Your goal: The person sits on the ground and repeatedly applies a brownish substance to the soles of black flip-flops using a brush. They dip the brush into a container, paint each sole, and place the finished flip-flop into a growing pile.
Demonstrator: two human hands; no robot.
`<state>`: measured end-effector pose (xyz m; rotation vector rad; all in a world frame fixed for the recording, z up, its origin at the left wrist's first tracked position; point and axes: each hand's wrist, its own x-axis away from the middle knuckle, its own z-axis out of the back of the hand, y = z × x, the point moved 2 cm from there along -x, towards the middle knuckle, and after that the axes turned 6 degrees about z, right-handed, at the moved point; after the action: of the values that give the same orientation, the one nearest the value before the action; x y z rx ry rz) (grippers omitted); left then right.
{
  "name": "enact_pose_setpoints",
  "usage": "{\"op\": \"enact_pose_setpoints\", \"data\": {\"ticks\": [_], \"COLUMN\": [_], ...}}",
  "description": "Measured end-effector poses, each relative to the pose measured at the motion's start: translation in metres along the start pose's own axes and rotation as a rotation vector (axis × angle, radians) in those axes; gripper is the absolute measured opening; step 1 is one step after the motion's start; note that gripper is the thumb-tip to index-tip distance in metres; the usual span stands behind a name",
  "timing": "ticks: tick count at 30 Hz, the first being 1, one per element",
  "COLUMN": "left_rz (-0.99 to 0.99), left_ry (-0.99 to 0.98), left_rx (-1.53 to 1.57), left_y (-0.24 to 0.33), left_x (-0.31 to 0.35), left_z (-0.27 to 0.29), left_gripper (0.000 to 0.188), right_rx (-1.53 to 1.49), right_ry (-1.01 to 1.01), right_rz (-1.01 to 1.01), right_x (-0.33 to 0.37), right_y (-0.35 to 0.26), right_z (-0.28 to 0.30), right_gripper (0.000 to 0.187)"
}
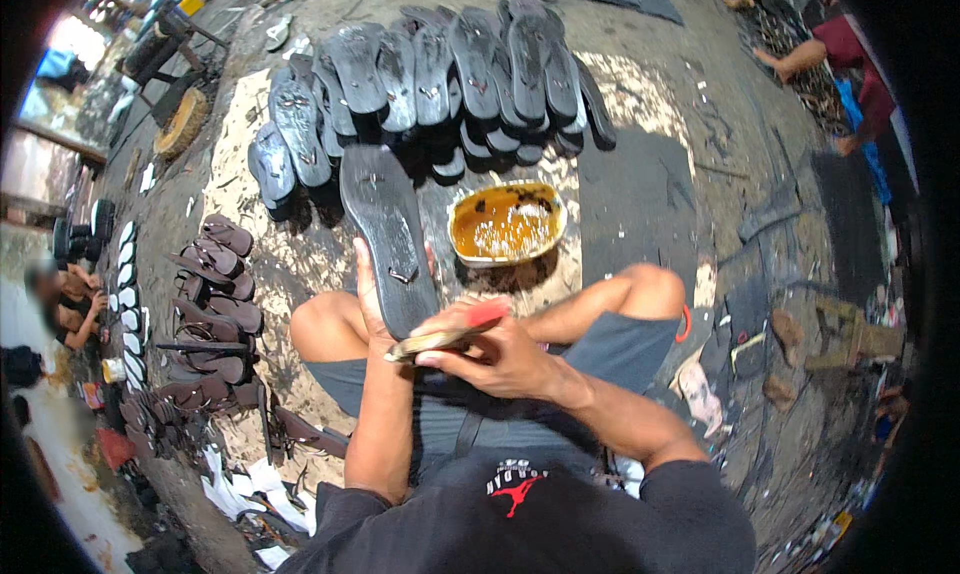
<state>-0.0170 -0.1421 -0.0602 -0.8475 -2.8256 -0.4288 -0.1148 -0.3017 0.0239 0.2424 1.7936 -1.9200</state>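
Observation:
My left hand (370, 299) holds a black sandal sole (385, 214) from below, its thumb side along the left edge. The sole's upper face is up and looks wet and shiny, with small strap ends showing in it. Over the near end of the sole, my right hand (500, 359) is closed round a brush (430, 344) with a red part, its bristle end pointing left. Just right of the sole stands a bowl (455, 244) of amber glue-like liquid with dark bits along its rim.
Beyond the bowl, several shiny black soles (480, 64) lie overlapping in a heap. Brown sandals (215, 314) are stacked at the left. A dark mat (635, 204) lies right of the bowl. Two other people work at the far left and upper right.

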Motion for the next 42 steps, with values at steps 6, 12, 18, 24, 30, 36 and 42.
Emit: {"op": "enact_pose_setpoints", "data": {"ticks": [6, 12, 18, 24, 30, 36, 42], "left_rz": [-0.087, -0.009, -0.122, -0.455, -0.073, -0.893, -0.052], "left_ry": [0.337, 0.394, 0.051, 0.110, 0.020, 0.891, 0.873], "left_rx": [0.218, -0.446, -0.508, -0.419, -1.091, -1.613, -1.960], "left_y": [0.000, 0.000, 0.023, 0.120, 0.060, 0.193, 0.031], "left_x": [0.023, 0.058, -0.118, -0.334, -0.229, 0.110, 0.281], "left_z": [0.040, -0.021, -0.094, -0.110, -0.104, 0.052, 0.226], "left_gripper": [0.070, 0.048, 0.039, 0.023, 0.057, 0.046, 0.065], "right_rx": [0.035, 0.207, 0.269, 0.284, 0.427, 0.243, -0.066], "right_ry": [0.615, 0.899, 1.038, 0.988, 1.135, 1.130, 0.727], "right_rz": [-0.114, -0.263, -0.292, -0.172, -0.282, -0.391, -0.371], "right_x": [-0.012, 0.036, 0.060, 0.048, 0.090, 0.062, -0.011], "right_y": [-0.019, 0.003, 0.006, -0.023, -0.021, 0.021, 0.050], "right_z": [0.102, 0.151, 0.175, 0.183, 0.199, 0.185, 0.125], "right_gripper": [0.024, 0.030, 0.033, 0.034, 0.033, 0.025, 0.027]}}
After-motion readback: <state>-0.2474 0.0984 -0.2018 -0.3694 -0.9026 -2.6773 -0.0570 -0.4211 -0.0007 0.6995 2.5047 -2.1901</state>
